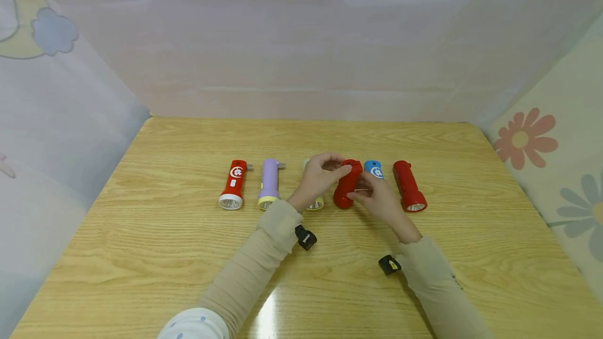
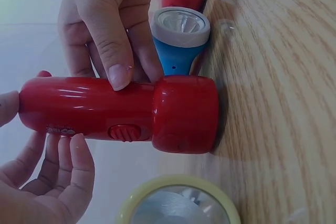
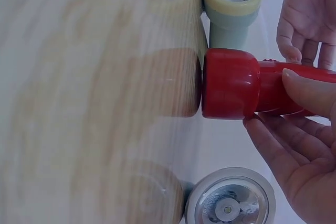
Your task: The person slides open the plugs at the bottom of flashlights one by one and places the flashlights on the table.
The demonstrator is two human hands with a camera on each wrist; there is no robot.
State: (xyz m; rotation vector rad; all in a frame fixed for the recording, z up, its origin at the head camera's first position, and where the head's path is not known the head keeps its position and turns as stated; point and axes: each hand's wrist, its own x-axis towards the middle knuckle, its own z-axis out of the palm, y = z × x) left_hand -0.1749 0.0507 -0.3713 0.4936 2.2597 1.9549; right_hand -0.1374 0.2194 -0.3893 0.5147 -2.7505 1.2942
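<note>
A red flashlight (image 1: pixel 347 187) stands lens end down on the table, between a pale green flashlight (image 3: pixel 229 32) and a blue flashlight (image 2: pixel 176 56). My right hand (image 1: pixel 380 202) holds its body, thumb on one side and fingers on the other. At the tail end, my left hand (image 1: pixel 320 178) pinches it with thumb and fingertips. The slide switch (image 2: pixel 125 132) on its body faces the left wrist camera; its lens is hidden against the table. In the head view my left hand covers much of the pale green flashlight, and my right hand hides the blue one's lower part.
Left of my hands stand a purple flashlight (image 1: pixel 270 178) and a red flashlight with a white rim (image 1: pixel 237 179), plug prongs sticking out. Another red flashlight (image 1: pixel 408 186) is at the right. The wood-grain table (image 1: pixel 155 255) meets a pale cloth backdrop (image 1: pixel 301 56) behind.
</note>
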